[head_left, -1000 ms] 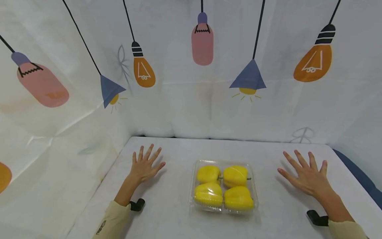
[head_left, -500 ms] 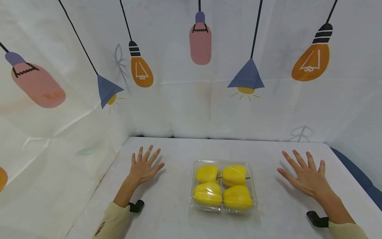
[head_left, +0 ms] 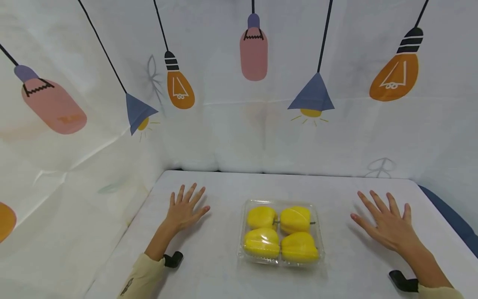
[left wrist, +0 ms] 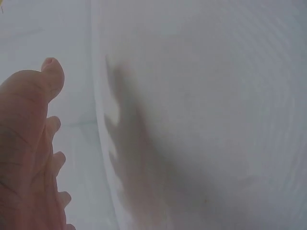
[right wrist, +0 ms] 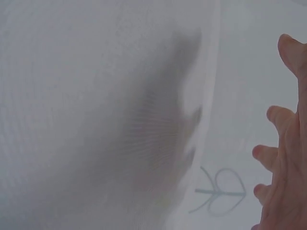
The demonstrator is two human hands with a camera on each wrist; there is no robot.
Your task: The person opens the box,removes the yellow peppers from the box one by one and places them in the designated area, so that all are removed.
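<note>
A clear plastic clamshell box [head_left: 280, 203] holding several yellow bell peppers [head_left: 300, 247] lies between my hands in the head view. Its lid looks closed over them. To the left of the box is my left hand [head_left: 184, 212], palm down with its fingers spread. My right hand [head_left: 392, 226] is spread the same way, to the right of the box. Neither hand touches anything. In the left wrist view, the left thumb [left wrist: 36, 88] and fingertips stand above a shadow on the white surface. The right wrist view has the right fingers [right wrist: 276, 158] likewise raised over their shadow.
A white table [head_left: 220, 187] carries the box. Behind it and along the left hangs a white curtain [head_left: 231, 133] printed with lamps and bulbs. Each wrist wears a black camera mount, the left mount [head_left: 173, 259] and the right mount [head_left: 403, 281]. Something dark blue [head_left: 448, 220] shows past the right edge.
Both hands have shifted slightly toward me and remain spread. The box of peppers has stayed in place; the whole head view sways a little sideways.
</note>
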